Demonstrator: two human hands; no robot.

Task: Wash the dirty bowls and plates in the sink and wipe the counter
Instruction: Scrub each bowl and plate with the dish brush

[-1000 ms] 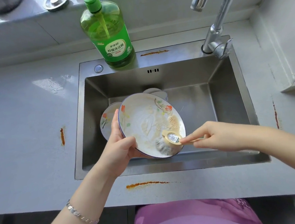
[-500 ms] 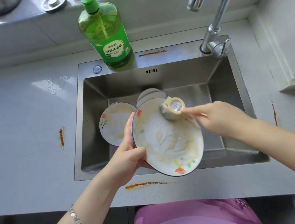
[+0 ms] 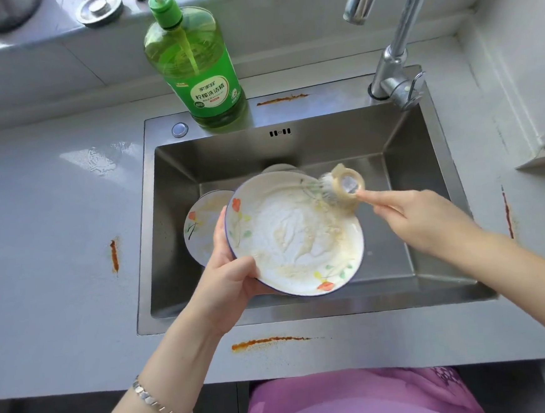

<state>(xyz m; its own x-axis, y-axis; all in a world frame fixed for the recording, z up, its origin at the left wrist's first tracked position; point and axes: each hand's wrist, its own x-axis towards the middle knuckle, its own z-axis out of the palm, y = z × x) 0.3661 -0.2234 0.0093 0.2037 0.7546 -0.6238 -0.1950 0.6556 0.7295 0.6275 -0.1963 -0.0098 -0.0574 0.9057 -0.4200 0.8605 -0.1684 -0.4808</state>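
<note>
So the left hand (image 3: 229, 275) clamps the floral plate's (image 3: 294, 234) rim, tilting it over the sink (image 3: 424, 161) so the right hand's (image 3: 418, 217) fingers, pinching the dish brush (image 3: 341, 188), can scrub it.

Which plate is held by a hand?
The larger front plate, gripped at its rim by the left hand; the smaller plate lies behind it in the sink.

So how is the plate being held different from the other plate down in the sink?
The held plate is gripped by the left hand and tilted up; the other plate sits in the sink, partly hidden behind it. The brush in the right hand touches the held plate, not the other plate. Both are white, flowered and dirty.
</note>
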